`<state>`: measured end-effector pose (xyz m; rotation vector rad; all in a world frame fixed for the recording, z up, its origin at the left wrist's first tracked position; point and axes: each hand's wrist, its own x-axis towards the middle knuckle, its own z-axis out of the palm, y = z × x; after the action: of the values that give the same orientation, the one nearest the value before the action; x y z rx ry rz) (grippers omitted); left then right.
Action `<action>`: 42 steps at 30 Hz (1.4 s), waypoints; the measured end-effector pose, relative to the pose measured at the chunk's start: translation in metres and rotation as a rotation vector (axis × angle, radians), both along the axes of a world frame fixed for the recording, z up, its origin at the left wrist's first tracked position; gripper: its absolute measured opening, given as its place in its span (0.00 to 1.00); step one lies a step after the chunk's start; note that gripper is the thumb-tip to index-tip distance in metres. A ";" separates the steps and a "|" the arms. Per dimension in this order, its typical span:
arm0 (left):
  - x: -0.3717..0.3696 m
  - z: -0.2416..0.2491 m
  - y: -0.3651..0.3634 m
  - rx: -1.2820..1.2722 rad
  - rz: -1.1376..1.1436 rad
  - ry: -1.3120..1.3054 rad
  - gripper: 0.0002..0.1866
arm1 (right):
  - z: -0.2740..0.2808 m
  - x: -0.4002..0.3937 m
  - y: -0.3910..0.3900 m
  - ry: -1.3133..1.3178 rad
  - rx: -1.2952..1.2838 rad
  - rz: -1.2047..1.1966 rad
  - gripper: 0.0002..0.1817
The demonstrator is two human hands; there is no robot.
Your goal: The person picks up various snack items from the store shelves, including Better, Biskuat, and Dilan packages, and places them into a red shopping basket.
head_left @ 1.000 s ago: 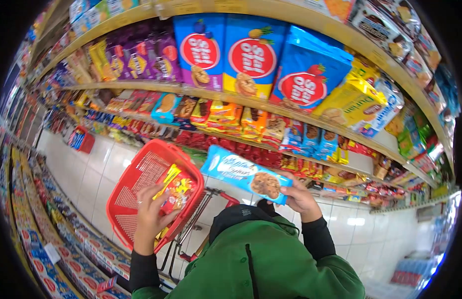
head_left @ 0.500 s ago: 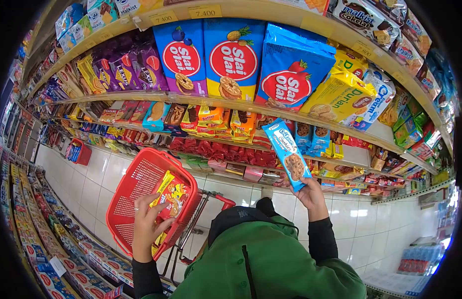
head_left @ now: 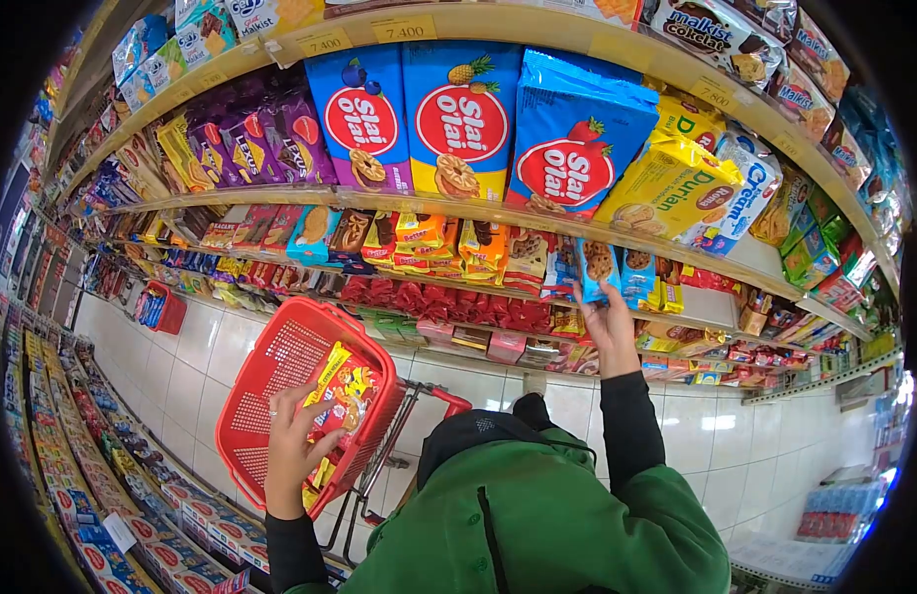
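Observation:
My right hand (head_left: 610,329) reaches to a lower shelf, its fingers closed on the near end of a blue cookie packet (head_left: 599,261). The packet lies among similar blue cookie packets (head_left: 637,269), its front showing a chocolate-chip cookie. My left hand (head_left: 295,447) hovers over the near side of a red shopping basket (head_left: 270,348), fingers apart and holding nothing that I can see. Yellow and red snack packs (head_left: 345,388) lie inside the basket, partly hidden behind that hand.
The basket sits on a trolley frame (head_left: 371,475) at my left. Large Slai O'lai packs (head_left: 462,124) and a yellow Durian biscuit pack (head_left: 666,186) stand on the shelf above. Another red basket (head_left: 161,309) is on the tiled floor farther left. Stocked shelves (head_left: 92,475) line the left side.
My right hand has moved forward with the cookie packet, from in front of the shelf into the row of blue packets. My left hand has stayed nearly still over the basket.

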<state>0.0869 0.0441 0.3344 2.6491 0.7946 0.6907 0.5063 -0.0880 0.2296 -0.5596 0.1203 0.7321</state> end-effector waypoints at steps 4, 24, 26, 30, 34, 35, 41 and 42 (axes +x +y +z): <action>-0.002 0.002 0.000 0.016 0.017 -0.007 0.20 | -0.008 0.019 0.012 0.129 -0.020 -0.072 0.12; -0.007 0.000 0.002 -0.047 0.060 -0.016 0.19 | -0.003 0.037 0.023 0.249 -0.113 -0.197 0.32; -0.009 -0.001 0.002 -0.048 0.060 -0.022 0.19 | -0.008 0.037 0.021 0.238 -0.101 -0.184 0.28; -0.010 -0.002 0.004 -0.047 0.059 -0.016 0.19 | -0.010 0.037 0.021 0.233 -0.081 -0.169 0.23; -0.009 -0.002 0.002 -0.044 0.056 -0.002 0.19 | -0.003 0.032 0.021 0.216 -0.093 -0.162 0.23; -0.009 -0.002 0.002 -0.048 0.055 0.005 0.19 | -0.005 0.033 0.022 0.216 -0.099 -0.154 0.23; -0.010 0.000 0.002 -0.041 0.074 0.001 0.19 | -0.007 0.019 0.008 0.196 -0.226 -0.036 0.23; -0.011 0.001 0.002 -0.044 0.084 -0.008 0.19 | -0.010 0.017 0.003 0.195 -0.271 -0.014 0.22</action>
<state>0.0759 0.0465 0.3350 2.5847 0.9129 0.6967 0.5228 -0.0849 0.2197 -0.7437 0.4086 0.7607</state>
